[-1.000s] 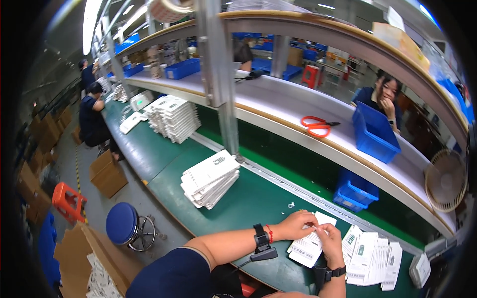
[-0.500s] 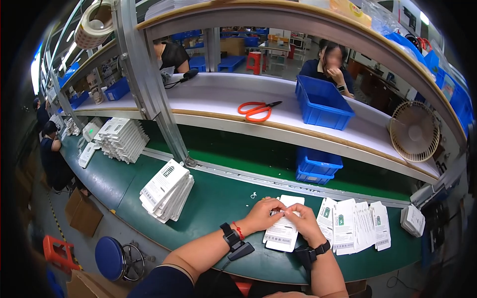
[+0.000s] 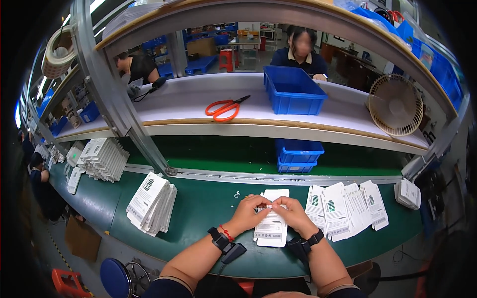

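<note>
My left hand (image 3: 246, 213) and my right hand (image 3: 295, 215) meet over a flat white box (image 3: 271, 234) that lies on the green table. Fingertips of both hands are pinched together, nearly touching, above the upper part of the box. Whatever sits between them is too small to make out. A small whitish clear piece (image 3: 237, 194) lies on the table just beyond my left hand. To the right of my right hand, several similar white boxes (image 3: 343, 211) with green print are fanned out in an overlapping row. Further left stands a leaning stack of the same boxes (image 3: 150, 201).
Across the back runs a shelf (image 3: 184, 104) with orange-handled scissors (image 3: 223, 109), a blue bin (image 3: 296, 94) and a fan (image 3: 396, 105). Blue bins (image 3: 298, 155) sit beneath it. More white boxes (image 3: 103, 160) are piled far left; a small stack (image 3: 408, 193) stands right. People work beyond.
My view has shifted, so the whole scene sits further left. Both hands keep their pinch over the box. The person across has lowered a hand from the face.
</note>
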The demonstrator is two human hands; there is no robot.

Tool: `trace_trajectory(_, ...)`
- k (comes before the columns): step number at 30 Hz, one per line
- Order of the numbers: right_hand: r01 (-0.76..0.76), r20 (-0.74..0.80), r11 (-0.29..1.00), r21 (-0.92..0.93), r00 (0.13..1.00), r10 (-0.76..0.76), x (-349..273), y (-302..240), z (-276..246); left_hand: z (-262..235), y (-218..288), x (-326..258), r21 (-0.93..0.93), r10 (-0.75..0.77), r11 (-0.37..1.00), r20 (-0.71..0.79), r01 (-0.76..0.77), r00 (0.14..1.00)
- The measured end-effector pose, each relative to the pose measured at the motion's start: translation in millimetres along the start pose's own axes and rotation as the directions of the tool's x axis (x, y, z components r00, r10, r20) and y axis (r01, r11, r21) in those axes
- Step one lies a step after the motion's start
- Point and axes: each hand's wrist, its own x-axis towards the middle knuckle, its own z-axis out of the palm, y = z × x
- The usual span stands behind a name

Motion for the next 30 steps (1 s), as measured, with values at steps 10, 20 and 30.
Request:
trace_trajectory(10,0.001,0.000,0.998,-0.067,1.000,-0.001,-1.5,-2.9,-0.4,-1.2,2.7,-0.4,-0.013,-0.018,1.000,0.017,0.018,1.000)
trace_trajectory(20,0.034,0.004,0.999,-0.042,0.999,-0.034,-1.5,-1.7,0.7,-2.6,3.5,-0.2,-0.011,-0.003,1.000,0.016,0.003,1.000)
trace_trajectory(30,-0.001,-0.016,0.999,-0.043,1.000,0.001,-0.1,1.8,-0.5,-1.7,4.0,-0.1,-0.017,-0.027,0.999,0.015,0.028,1.000)
